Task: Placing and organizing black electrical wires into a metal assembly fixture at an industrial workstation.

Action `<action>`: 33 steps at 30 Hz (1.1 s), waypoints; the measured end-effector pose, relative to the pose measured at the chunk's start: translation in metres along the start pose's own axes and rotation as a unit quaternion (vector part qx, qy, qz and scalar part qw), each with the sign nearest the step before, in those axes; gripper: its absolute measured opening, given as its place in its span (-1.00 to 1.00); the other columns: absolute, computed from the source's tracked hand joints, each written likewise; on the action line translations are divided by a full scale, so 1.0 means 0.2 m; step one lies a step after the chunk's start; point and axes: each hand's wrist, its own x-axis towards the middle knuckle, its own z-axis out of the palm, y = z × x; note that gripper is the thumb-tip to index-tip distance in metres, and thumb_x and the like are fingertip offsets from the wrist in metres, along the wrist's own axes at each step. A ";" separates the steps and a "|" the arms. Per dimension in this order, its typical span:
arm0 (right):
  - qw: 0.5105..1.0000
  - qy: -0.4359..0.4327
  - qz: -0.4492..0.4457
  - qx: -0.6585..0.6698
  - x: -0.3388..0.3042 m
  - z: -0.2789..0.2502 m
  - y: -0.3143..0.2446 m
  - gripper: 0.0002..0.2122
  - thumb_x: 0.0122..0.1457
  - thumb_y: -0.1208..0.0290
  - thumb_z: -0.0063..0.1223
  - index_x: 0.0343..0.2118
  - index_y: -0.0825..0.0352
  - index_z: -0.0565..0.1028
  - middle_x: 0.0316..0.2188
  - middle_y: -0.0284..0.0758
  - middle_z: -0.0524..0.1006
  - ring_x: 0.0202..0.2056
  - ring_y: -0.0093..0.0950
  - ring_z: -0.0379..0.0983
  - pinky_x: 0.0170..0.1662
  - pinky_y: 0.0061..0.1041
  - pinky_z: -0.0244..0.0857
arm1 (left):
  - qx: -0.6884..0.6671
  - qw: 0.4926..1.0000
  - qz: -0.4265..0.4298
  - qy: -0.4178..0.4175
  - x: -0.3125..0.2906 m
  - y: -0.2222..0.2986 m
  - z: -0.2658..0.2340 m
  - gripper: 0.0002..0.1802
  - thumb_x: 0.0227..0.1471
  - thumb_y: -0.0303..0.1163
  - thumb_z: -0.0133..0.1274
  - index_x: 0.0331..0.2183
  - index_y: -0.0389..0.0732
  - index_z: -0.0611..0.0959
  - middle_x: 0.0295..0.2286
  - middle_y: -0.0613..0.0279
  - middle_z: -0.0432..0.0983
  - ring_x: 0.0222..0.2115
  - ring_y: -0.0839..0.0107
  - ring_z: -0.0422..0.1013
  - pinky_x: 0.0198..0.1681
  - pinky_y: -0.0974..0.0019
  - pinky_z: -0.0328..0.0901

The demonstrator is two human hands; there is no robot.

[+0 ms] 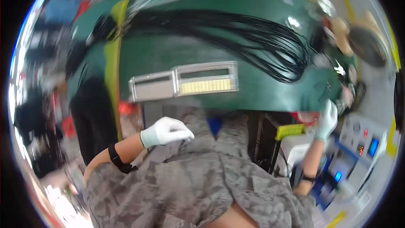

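There are two gloved hands point(166, 131) point(328, 121), two trays point(206, 66) point(174, 83), one cable bundle point(253, 33) and one table point(168, 50).

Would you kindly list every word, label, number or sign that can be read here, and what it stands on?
No text can be read in this view.
Upper blue display: too small and blurred.
Red readout: too small and blurred.
Lower blue screen: too blurred.

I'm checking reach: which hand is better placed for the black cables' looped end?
Likely the right hand: at the right front of the green table, it looks nearer that end of the black cables. The left hand is farther off.
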 end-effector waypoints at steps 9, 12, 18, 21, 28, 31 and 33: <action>0.828 -0.555 -0.007 -0.084 -0.62 0.69 -0.56 -0.86 0.25 0.43 -0.03 -0.33 0.37 0.52 -0.70 -0.46 0.41 -0.69 -0.74 0.23 -0.62 -0.72 0.12 | -0.170 0.868 -0.271 0.380 -0.52 -1.26 1.37 -0.65 0.21 -0.23 -0.11 -0.04 -0.13 0.58 -0.09 0.11 0.53 -0.05 0.20 0.42 0.03 0.25 0.27; 0.795 -0.593 -0.030 -0.121 -0.65 0.80 -0.55 -0.86 0.25 0.42 -0.03 -0.32 0.38 0.52 -0.71 -0.44 0.41 -0.70 -0.73 0.24 -0.62 -0.71 0.13 | -0.053 0.945 -0.223 0.234 -0.38 -1.47 1.95 -0.62 0.23 -0.24 -0.17 -0.02 -0.20 0.54 -0.08 0.07 0.50 -0.07 0.25 0.41 0.02 0.28 0.27; 0.759 -0.630 -0.033 -0.163 -0.63 0.91 -0.54 -0.82 0.26 0.36 -0.03 -0.32 0.39 0.50 -0.73 -0.43 0.40 -0.73 -0.71 0.24 -0.66 -0.70 0.12 | -0.309 0.808 -0.221 0.451 -0.01 -1.52 2.46 -0.75 0.09 -0.37 -0.10 -0.22 -0.17 0.60 -0.25 -0.03 0.53 -0.20 0.10 0.46 -0.13 0.17 0.33; 0.760 -0.623 -0.009 -0.187 -0.60 0.92 -0.54 -0.78 0.27 0.30 -0.04 -0.35 0.39 0.49 -0.75 -0.42 0.39 -0.77 -0.70 0.22 -0.69 -0.70 0.09 | -0.067 0.849 -0.249 0.461 -0.02 -1.54 2.38 -0.79 0.01 -0.39 -0.10 -0.42 -0.13 0.66 -0.38 -0.06 0.56 -0.35 -0.03 0.49 -0.27 0.03 0.36; 0.739 -0.639 -0.011 -0.212 -0.59 0.92 -0.56 -0.73 0.27 0.22 -0.03 -0.39 0.36 0.47 -0.80 -0.37 0.39 -0.84 -0.64 0.24 -0.78 -0.68 0.05 | -0.061 0.367 -0.581 0.724 -0.47 -1.67 1.76 -0.31 -0.27 0.00 0.28 -0.06 0.01 0.49 -0.07 -0.01 0.41 -0.05 -0.06 0.31 -0.04 -0.05 0.27; 0.739 -0.631 0.009 -0.237 -0.57 0.92 -0.61 -0.71 0.26 0.20 -0.01 -0.41 0.37 0.48 -0.80 -0.37 0.39 -0.84 -0.64 0.24 -0.78 -0.68 0.05 | -0.265 0.235 -0.749 0.560 -0.63 -1.69 1.69 0.12 -0.29 0.18 0.29 0.23 0.13 0.11 0.04 0.00 0.31 0.08 0.05 0.23 0.04 -0.12 0.20; 0.738 -0.623 0.043 -0.257 -0.59 0.92 -0.69 -0.69 0.22 0.18 0.04 -0.44 0.38 0.48 -0.80 -0.37 0.39 -0.84 -0.64 0.21 -0.77 -0.67 0.05 | -0.356 0.207 -0.753 0.514 -0.72 -1.79 1.75 0.24 -0.30 0.23 0.29 0.29 0.16 -0.02 0.10 -0.02 0.25 0.14 0.08 0.17 0.07 -0.15 0.18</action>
